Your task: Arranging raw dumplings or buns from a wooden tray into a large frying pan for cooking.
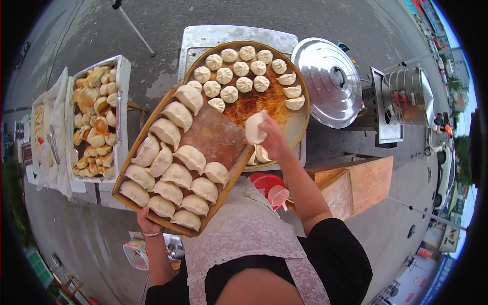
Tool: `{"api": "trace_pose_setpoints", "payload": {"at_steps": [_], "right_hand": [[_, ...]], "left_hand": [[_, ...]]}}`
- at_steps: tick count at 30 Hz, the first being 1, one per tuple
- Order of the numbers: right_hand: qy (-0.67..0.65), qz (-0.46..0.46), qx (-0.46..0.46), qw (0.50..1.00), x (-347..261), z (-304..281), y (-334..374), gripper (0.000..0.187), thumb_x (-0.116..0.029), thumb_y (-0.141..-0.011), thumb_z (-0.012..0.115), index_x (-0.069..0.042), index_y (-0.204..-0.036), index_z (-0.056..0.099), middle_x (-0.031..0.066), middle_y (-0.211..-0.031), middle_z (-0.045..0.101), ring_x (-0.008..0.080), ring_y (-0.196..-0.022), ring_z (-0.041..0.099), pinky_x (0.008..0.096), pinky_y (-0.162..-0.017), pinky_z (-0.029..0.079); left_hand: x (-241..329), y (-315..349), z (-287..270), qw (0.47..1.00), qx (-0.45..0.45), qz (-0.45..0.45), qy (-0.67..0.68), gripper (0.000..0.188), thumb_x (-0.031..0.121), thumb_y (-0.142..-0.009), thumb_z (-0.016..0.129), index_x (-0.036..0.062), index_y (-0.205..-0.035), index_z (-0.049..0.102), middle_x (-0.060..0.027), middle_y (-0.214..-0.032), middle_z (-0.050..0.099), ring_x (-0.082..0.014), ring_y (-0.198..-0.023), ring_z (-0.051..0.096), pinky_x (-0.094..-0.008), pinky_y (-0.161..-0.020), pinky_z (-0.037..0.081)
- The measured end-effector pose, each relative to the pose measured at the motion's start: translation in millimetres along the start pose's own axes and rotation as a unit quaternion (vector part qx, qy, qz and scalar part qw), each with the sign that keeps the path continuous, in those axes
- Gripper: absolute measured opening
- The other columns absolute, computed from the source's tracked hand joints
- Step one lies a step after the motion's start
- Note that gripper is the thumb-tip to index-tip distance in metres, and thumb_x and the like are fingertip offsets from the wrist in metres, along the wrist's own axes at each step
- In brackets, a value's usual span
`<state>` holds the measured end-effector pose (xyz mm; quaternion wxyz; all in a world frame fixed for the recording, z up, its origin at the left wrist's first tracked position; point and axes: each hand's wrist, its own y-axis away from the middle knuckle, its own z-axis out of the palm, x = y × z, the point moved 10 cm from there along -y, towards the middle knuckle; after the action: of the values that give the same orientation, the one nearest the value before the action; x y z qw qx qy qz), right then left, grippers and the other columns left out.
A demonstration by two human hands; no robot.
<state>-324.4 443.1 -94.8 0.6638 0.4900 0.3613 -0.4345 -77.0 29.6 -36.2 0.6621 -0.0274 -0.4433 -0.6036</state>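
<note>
The left hand (147, 223) grips the wooden tray (152, 127) from below. The right hand (272, 140), fingers closed on a raw bun (254, 127), hovers over the round pan (300, 127); set it seam-down beside its neighbours, not touching.

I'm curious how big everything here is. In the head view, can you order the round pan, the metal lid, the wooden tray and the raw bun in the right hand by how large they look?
1. Round pan and wooden tray: look similar; the tray is held nearer the camera, so unsure.
2. Metal lid.
3. Raw bun in the right hand: smallest.
</note>
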Motion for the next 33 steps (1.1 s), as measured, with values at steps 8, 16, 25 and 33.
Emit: {"api": "trace_pose_setpoints", "payload": {"at_steps": [8, 16, 25, 33], "right_hand": [[0.519, -0.031, 0.164, 0.838, 0.6, -182.9, -28.2, 0.034, -0.014, -0.081, 0.056, 0.005, -0.108, 0.046, 0.0176, -0.098, 0.059, 0.0234, -0.079, 0.065, 0.0324, -0.053, 0.058], [0.624, 0.006, 0.185, 0.759, -75.8, -152.9, -7.4, 0.030, -0.019, -0.078, 0.062, -0.008, -0.106, 0.056, 0.0104, -0.093, 0.060, 0.0264, -0.080, 0.062, 0.0362, -0.072, 0.050], [0.724, -0.094, 0.092, 0.677, -78.4, -136.1, -16.9, 0.039, -0.016, -0.065, 0.073, -0.016, -0.101, 0.060, 0.0009, -0.094, 0.056, 0.0230, -0.095, 0.053, 0.0354, -0.078, 0.047], [0.699, -0.173, 0.090, 0.688, -113.6, -67.2, -10.3, 0.033, -0.012, -0.068, 0.072, -0.010, -0.099, 0.060, 0.0035, -0.095, 0.057, 0.0222, -0.095, 0.055, 0.0344, -0.078, 0.048]], "left_hand": [[-5.8, -4.9, -3.4, 1.000, 0.008, -0.001, -0.003, 0.063, 0.016, -0.072, 0.057, 0.0006, -0.130, 0.037, -0.0149, -0.120, 0.052, -0.0307, -0.107, 0.054, -0.0442, -0.091, 0.046], [-9.2, -6.5, -5.0, 1.000, 0.015, -0.005, -0.004, 0.059, 0.015, -0.074, 0.057, -0.0001, -0.128, 0.039, -0.0143, -0.118, 0.054, -0.0286, -0.104, 0.056, -0.0423, -0.089, 0.048], [-9.7, -7.3, 2.0, 1.000, 0.005, 0.005, 0.008, 0.064, 0.013, -0.071, 0.059, 0.0001, -0.130, 0.038, -0.0137, -0.121, 0.052, -0.0290, -0.109, 0.053, -0.0425, -0.093, 0.045], [-9.6, -6.1, -2.8, 1.000, 0.020, -0.010, 0.002, 0.063, 0.015, -0.073, 0.057, 0.0020, -0.131, 0.037, -0.0145, -0.124, 0.050, -0.0309, -0.112, 0.051, -0.0439, -0.097, 0.041]]}}
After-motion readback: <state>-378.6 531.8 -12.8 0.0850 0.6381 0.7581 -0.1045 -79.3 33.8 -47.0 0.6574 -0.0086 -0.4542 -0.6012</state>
